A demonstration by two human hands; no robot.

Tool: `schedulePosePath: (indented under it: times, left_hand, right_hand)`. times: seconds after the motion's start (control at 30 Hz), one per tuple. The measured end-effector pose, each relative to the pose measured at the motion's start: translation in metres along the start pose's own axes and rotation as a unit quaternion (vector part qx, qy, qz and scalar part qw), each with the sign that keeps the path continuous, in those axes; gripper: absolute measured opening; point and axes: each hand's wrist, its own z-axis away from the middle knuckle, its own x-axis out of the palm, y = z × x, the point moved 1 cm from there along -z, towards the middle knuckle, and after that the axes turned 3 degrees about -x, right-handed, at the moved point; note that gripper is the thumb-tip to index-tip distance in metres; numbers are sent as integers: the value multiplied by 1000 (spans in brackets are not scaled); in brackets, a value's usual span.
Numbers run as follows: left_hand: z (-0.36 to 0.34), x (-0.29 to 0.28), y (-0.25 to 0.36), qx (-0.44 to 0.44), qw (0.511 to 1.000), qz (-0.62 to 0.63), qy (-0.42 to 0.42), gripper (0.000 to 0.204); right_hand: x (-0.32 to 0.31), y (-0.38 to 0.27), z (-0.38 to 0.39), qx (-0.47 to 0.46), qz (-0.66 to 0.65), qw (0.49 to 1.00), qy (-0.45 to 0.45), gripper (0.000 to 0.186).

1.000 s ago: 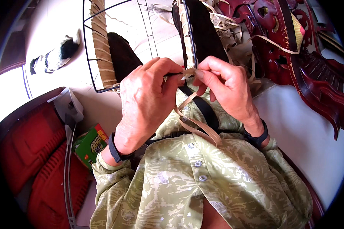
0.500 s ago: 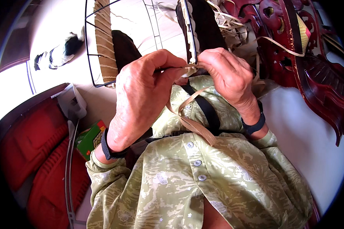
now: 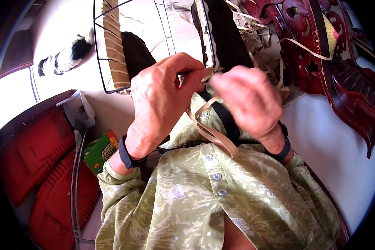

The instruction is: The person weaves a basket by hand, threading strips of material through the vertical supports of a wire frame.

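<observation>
My left hand (image 3: 160, 89) pinches a flat tan strip (image 3: 217, 139) between thumb and forefinger, close to the near end of a wrapped bar (image 3: 209, 43). That bar is part of a black wire frame (image 3: 95, 46) resting across my legs, and pale strip covers much of it. The strip's loose length curls down over my patterned shirt. My right hand (image 3: 251, 102) is just right of the bar, smeared by motion. Its fingers look curled, but whether they hold any strip cannot be made out. On the frame's left side, a broad tan band (image 3: 113, 50) is bound with cord.
A heap of loose strips (image 3: 254, 31) lies on the floor beyond my right leg. Carved dark-red wooden furniture (image 3: 346, 87) stands at the right. Red cushions (image 3: 37, 141) and a green box (image 3: 99, 152) are at the left. A black-and-white animal (image 3: 68, 56) lies farther off.
My right hand has come away from the bar's end, moving right and slightly down toward me. My left hand stays pinched at nearly the same spot.
</observation>
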Motion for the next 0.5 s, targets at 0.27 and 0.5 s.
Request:
schedulePosePath:
  times: [0.27, 0.5]
  left_hand:
    - [-2, -6, -5, -2, 1000, 18, -22, 10]
    - [-4, -12, 3, -44, 997, -7, -62, 11]
  right_hand:
    - [13, -9, -14, -84, -69, 992, -58, 25]
    - [16, -14, -11, -81, -115, 987, -77, 33]
